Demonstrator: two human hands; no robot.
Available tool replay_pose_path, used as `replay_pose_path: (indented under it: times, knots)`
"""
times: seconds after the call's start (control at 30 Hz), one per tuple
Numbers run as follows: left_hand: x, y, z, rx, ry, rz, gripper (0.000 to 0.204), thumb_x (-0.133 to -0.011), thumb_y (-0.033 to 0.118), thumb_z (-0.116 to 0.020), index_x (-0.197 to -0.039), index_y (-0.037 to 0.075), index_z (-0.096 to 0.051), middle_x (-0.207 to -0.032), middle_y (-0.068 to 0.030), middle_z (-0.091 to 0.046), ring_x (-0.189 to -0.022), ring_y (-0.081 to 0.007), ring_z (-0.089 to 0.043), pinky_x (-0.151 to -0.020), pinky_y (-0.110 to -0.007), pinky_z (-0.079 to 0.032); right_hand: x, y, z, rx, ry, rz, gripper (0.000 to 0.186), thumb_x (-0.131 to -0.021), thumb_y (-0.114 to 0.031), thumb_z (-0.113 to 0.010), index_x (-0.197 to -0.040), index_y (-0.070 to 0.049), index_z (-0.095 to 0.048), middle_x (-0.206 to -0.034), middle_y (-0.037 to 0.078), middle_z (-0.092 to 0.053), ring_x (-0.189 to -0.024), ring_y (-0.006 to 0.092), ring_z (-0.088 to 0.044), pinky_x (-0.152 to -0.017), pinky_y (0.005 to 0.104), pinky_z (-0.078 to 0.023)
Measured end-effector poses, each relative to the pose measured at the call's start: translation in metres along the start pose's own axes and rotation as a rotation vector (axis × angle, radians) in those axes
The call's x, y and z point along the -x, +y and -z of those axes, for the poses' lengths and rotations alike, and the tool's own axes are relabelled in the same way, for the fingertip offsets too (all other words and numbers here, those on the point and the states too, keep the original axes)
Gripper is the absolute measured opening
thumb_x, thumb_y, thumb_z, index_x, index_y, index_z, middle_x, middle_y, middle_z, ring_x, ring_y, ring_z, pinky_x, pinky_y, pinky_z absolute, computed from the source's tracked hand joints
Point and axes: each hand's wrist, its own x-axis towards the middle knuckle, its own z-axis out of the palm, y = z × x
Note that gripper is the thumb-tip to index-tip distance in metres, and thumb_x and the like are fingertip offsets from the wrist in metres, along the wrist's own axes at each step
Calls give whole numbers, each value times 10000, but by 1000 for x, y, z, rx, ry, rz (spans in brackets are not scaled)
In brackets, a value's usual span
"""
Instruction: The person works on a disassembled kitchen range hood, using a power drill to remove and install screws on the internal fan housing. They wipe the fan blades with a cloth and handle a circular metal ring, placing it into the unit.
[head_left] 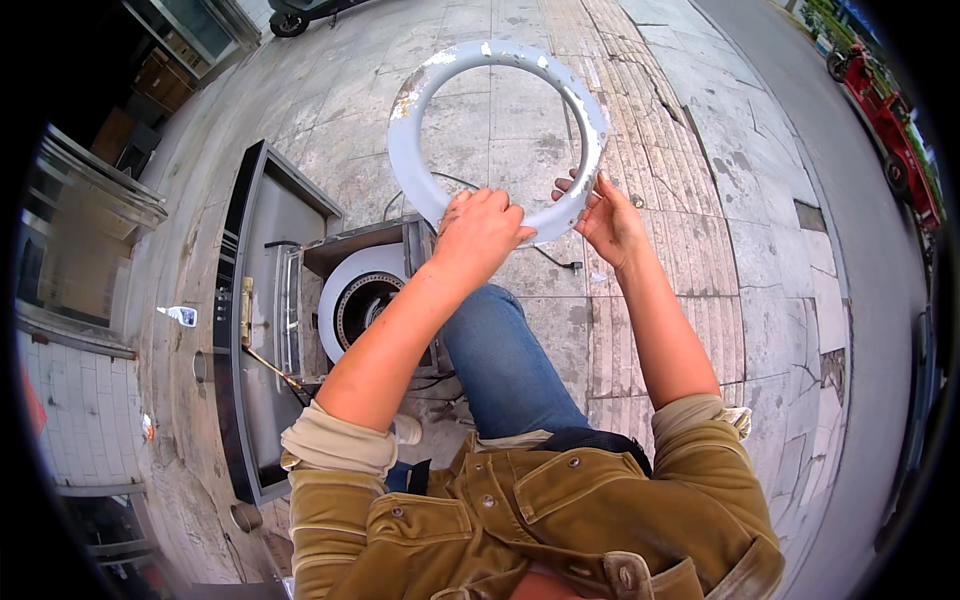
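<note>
In front of me I hold up a pale grey ring (pixel 407 140) with a wide open middle. Its paint is chipped, with white and rusty brown patches along the rim. My left hand (pixel 480 232) is closed over its lower left part, knuckles up. At the lower right, my right hand (pixel 612 222) grips the rim between thumb and fingers, some fingers showing through the opening. Left of my knee lies an opened range hood (pixel 240 330), with a box-shaped housing. Inside it a light round plate surrounds a dark blower wheel (pixel 345 320), partly hidden by my left forearm.
A black cord ends in a plug (pixel 574 266) on the paving beyond my knee. A small white and blue bottle (pixel 180 316) lies left of the hood. A scooter wheel (pixel 289 24) stands at the far left, and a red vehicle (pixel 892 140) beside the road at right.
</note>
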Motion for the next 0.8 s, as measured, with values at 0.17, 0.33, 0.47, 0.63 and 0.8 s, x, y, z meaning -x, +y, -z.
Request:
replay_pose_path:
  times: [0.17, 0.33, 0.47, 0.63, 0.8]
  knots:
    - [-32, 40, -9, 186, 39, -41, 322, -769, 331, -663, -1021, 132, -637, -849, -45, -562, -873, -226, -557, -786, -375, -405, 16, -38, 19, 16, 149, 202, 386, -989, -202, -339, -1195, 111, -431, -1088, 271, -582, -1026, 356, -589, -906, 443, -487]
    - [-57, 88, -23, 198, 95, -43, 426, -746, 299, -701, -1116, 118, -596, -986, -48, -582, -929, -227, -560, -833, -385, -396, 36, -53, 30, -65, 158, 339, 326, -976, -140, -373, -1161, 117, -455, -1072, 277, -582, -1016, 380, -590, -899, 476, -491]
    - [-68, 114, -33, 379, 271, -78, 370, -670, 149, -746, -1013, 96, -619, -1028, -45, -607, -992, -230, -562, -866, -383, -390, 57, -70, 33, -125, 188, 427, 317, -973, -144, -392, -1156, 106, -461, -1081, 276, -573, -1020, 381, -589, -887, 474, -502]
    - [-76, 129, -48, 452, 432, -287, 247, -658, 70, -721, -885, 71, -622, -963, -52, -631, -948, -241, -587, -803, -382, -455, 73, -88, 52, -79, 203, 543, 313, -976, -154, -392, -1153, 94, -467, -1080, 265, -574, -1013, 374, -593, -843, 467, -526]
    - [-61, 150, -71, 589, 89, -361, 198, -703, 59, -686, -889, 62, -617, -962, -59, -641, -917, -267, -596, -791, -367, -486, 89, -119, 80, -22, 224, 679, 307, -979, -158, -387, -1151, 80, -473, -1064, 249, -588, -989, 362, -606, -819, 472, -532]
